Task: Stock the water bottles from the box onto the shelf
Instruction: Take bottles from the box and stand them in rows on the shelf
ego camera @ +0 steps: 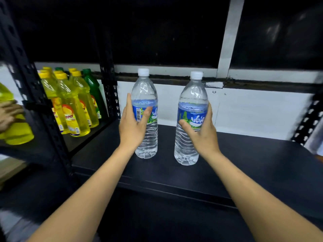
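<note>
Two clear water bottles with white caps and blue-green labels stand upright on the black shelf point(244, 154). My left hand point(133, 127) holds the left water bottle point(146, 137) at its label, thumb across the front and fingers up its left side. My right hand point(202, 130) grips the right water bottle point(189, 95) around its label, thumb in front and fingers wrapped round the right side. Both bottle bases rest on the shelf board, about a hand's width apart. The box is out of view.
Several yellow bottles point(73, 109) and a green bottle point(93, 91) fill the shelf bay to the left, behind a black perforated upright point(109, 84). Another person's hand point(8, 114) holds a yellow bottle at the far left. A white wall backs the shelf.
</note>
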Demonstrator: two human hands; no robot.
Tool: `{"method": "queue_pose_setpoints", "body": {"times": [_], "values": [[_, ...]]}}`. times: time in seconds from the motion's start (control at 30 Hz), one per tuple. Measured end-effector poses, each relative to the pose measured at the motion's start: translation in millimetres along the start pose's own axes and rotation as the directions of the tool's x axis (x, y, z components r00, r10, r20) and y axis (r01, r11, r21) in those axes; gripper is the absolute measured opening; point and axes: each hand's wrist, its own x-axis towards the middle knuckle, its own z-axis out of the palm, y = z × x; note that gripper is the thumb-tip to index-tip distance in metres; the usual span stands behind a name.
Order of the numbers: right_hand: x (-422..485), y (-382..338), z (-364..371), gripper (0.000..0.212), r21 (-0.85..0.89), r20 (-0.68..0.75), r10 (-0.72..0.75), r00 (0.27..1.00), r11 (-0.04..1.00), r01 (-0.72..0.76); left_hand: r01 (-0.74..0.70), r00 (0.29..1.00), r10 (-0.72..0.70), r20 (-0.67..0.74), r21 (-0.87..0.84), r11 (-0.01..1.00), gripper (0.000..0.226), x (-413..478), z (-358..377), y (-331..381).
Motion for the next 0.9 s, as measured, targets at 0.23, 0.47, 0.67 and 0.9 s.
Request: {"method": "queue_pose_setpoints", "body": {"times": [0.23, 0.47, 0.67, 0.9], "values": [[-61, 44, -15, 0.055, 0.141, 0.129, 0.199, 0.972, 0.966, -0.216, -0.162, 0.983, 0.168, -0.070, 0.085, 0.983, 0.052, -88, 34, 11], [-64, 65, -15, 0.031, 0.150, 0.127, 0.267, 0.955, 0.947, -0.285, 0.336, 0.887, -0.247, 0.390, -0.178, 0.925, 0.030, -107, 78, 9], [-63, 70, -11, 0.045, 0.157, 0.153, 0.239, 0.959, 0.952, -0.262, 0.366, 0.869, -0.260, 0.422, -0.193, 0.911, 0.019, -104, 78, -2], [-60, 70, -12, 0.069, 0.122, 0.144, 0.212, 0.967, 0.966, -0.230, 0.303, 0.849, -0.217, 0.482, -0.107, 0.947, 0.049, -102, 79, 7]]}}
